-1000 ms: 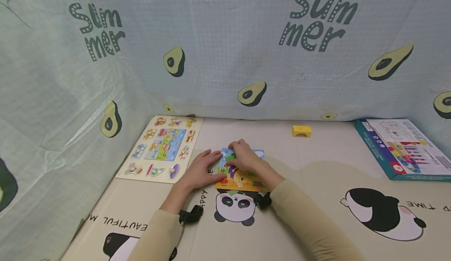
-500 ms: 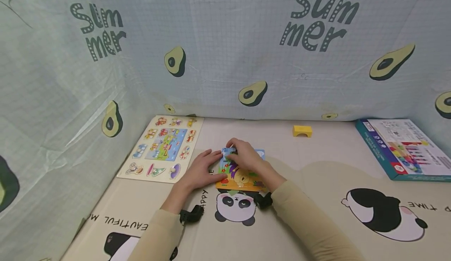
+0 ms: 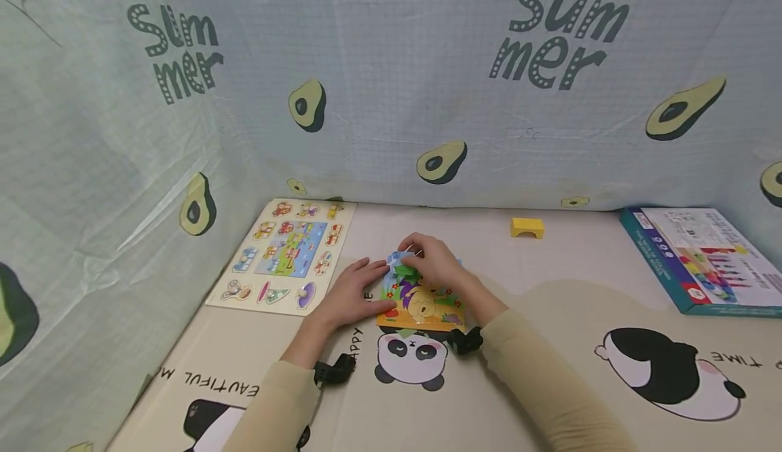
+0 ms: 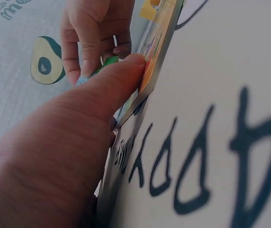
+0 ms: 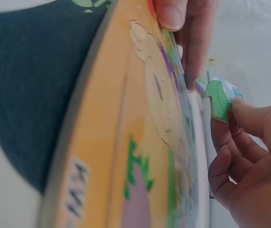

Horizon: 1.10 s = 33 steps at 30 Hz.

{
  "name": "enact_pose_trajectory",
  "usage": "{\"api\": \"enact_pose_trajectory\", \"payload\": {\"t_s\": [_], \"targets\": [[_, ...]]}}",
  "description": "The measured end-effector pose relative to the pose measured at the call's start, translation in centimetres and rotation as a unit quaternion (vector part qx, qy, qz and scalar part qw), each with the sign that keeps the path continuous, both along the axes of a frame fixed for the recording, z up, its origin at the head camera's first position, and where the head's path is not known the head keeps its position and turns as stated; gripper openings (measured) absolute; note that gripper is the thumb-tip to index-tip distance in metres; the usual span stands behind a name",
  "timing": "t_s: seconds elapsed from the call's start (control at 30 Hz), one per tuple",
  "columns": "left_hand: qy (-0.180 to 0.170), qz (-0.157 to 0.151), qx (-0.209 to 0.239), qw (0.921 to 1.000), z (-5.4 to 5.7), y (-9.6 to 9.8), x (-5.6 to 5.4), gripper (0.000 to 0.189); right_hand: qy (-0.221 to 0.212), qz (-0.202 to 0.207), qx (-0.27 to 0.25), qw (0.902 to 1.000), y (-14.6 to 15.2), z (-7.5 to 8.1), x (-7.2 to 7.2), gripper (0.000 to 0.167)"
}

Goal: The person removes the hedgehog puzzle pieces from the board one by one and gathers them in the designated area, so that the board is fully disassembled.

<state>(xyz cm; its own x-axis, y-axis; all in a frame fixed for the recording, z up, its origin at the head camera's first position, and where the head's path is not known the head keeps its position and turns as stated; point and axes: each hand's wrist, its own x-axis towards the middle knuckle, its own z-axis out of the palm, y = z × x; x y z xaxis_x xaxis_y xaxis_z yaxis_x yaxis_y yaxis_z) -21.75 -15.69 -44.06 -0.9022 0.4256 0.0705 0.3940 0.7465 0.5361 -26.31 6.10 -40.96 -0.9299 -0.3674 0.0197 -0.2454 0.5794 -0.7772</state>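
Note:
A small jigsaw puzzle (image 3: 397, 320) with an orange lower edge and a cartoon picture lies flat in front of me. My right hand (image 3: 435, 262) pinches a blue and green puzzle piece (image 5: 217, 99) between thumb and fingers. In the right wrist view that piece is tilted and raised off the board. My left hand (image 3: 353, 293) lies at the puzzle's left side, its fingers extended and its thumb (image 4: 126, 69) pressing on the board's edge. Part of the puzzle's upper right is covered by the right hand.
A knob-style picture board (image 3: 318, 235) lies at the back left. Toward the back stands a yellow arch block (image 3: 527, 227). On the right is a flat teal box (image 3: 702, 258). A printed cloth wall (image 3: 366, 65) rises behind the table.
My right hand has lifted the puzzle piece from the board's upper left part, shifting slightly up and right. The left hand keeps its place on the puzzle's edge.

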Motion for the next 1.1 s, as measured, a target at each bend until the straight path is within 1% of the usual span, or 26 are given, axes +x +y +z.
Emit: {"api": "enact_pose_trajectory", "payload": {"t_s": [0.17, 0.3, 0.57, 0.83, 1.1], "targets": [[-0.002, 0.002, -0.003, 1.0000, 0.0, 0.0, -0.1, 0.079, 0.005, 0.007, -0.004, 1.0000, 0.9, 0.6, 0.1, 0.016], [-0.001, 0.004, -0.007, 1.0000, -0.1, 0.1, -0.1, 0.079, 0.014, 0.010, -0.001, 0.9998, 2.0, 0.8, 0.1, 0.016], [-0.004, 0.012, -0.009, 0.9999, -0.2, 0.1, -0.1, 0.079, 0.006, 0.011, -0.003, 0.9999, 4.9, 1.2, -0.3, 0.017], [-0.004, 0.015, -0.010, 0.9998, -0.2, 0.1, 0.0, 0.079, 0.005, 0.004, 0.015, 0.9999, 7.8, 1.0, -1.1, 0.017], [-0.001, 0.013, -0.009, 0.9999, -0.2, 0.1, 0.0, 0.079, 0.002, -0.002, 0.028, 0.9996, 10.3, 0.9, -1.4, 0.017]]}}
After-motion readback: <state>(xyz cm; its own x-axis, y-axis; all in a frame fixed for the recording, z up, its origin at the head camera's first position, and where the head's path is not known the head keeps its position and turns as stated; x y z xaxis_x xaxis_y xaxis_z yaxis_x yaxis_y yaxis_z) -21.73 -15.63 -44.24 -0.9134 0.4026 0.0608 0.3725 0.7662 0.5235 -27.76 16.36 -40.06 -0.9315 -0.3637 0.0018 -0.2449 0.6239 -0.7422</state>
